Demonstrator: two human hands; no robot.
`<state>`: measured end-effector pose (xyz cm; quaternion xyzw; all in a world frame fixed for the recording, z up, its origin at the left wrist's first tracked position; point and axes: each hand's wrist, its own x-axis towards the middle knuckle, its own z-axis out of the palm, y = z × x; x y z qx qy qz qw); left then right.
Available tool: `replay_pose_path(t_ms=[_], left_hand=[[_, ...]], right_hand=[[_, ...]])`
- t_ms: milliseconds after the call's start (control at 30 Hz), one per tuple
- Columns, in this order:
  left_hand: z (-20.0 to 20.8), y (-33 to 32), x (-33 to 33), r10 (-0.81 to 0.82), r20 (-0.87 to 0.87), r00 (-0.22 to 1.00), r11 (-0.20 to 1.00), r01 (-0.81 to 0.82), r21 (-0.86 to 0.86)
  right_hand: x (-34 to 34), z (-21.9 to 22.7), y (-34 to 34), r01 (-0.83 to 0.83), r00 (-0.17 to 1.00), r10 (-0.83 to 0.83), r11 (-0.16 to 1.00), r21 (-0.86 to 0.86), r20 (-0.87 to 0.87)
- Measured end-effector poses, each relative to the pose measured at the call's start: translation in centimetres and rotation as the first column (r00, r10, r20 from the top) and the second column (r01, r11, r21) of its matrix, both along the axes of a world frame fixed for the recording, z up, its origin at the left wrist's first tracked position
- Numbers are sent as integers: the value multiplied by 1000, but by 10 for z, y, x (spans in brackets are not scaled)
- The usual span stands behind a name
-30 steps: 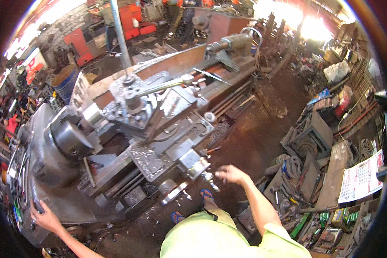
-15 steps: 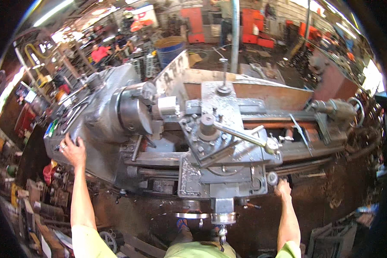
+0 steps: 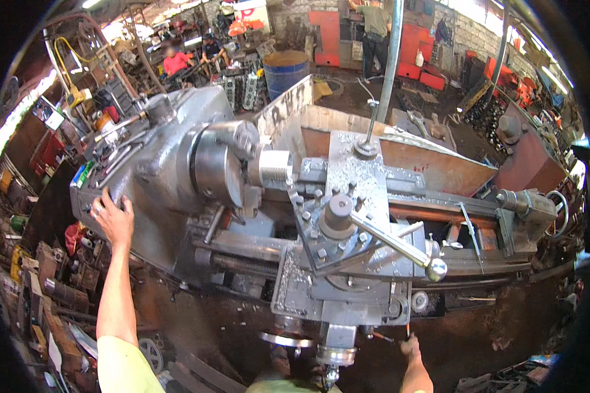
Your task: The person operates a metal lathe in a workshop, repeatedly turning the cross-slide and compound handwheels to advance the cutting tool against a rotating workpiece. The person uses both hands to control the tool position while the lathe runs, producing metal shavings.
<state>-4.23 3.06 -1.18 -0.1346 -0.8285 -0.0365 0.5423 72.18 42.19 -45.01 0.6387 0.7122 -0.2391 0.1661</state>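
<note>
My left hand (image 3: 113, 219) rests on the front left end of the lathe's grey headstock (image 3: 160, 154), fingers spread and a ring on one of them. Below the right end of the carriage, my right hand (image 3: 411, 347) is closed around the lower end of a thin lever (image 3: 408, 329). The chuck (image 3: 219, 164) has a shiny metal cylinder (image 3: 275, 166) at its jaws. Right of that stands the square tool post (image 3: 337, 216) with its long ball-ended handle (image 3: 400, 243), and metal chips lie about it. A handwheel (image 3: 286, 340) hangs at the carriage front.
Wrenches and other hand tools (image 3: 121, 154) lie on top of the headstock. The tailstock (image 3: 524, 203) stands at the bed's right end, near a T-shaped rod (image 3: 471, 229). Behind are a blue drum (image 3: 286, 75) and several people. Metal scrap crowds the floor at left.
My right hand has moved down and slightly left, from beside the round knob to the lever. The left hand stays on the headstock. The whole view has shifted a little.
</note>
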Motion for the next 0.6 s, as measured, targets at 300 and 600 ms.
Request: replay_pose_path(t_ms=[300,600], left_hand=[[1,3,5,-34,5,999,999,34,42],[2,3,10,-59,39,998,995,55,87]], right_hand=[[-102,209,63,162,874,298,567,808,-385],[-174,282,85,-32,919,310,673,739,-242]])
